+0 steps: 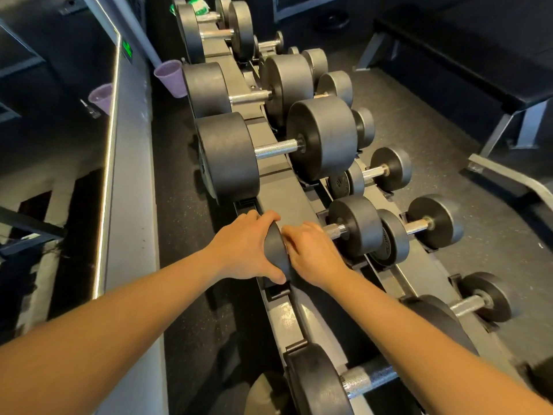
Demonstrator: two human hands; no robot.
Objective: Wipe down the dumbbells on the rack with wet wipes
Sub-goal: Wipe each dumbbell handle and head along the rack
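Dumbbell (356, 226) lay on the rack's (284, 190) top tier, left hand (245, 250) gripped its wall-side head, right hand (311, 253) curled over its handle, any wipe beneath could not be told.

On the top tier of the rack (287, 193), the left hand (245, 247) grips the near head of a dumbbell (357, 227), thumb and fingers curled round its rim. The right hand (311, 253) lies just beside it, fingers wrapped over the knurled handle. Larger dumbbells sit farther along the rack, with a purple cup (170, 76) on the ledge to their left and a green-and-white packet (199, 4) at the far end.
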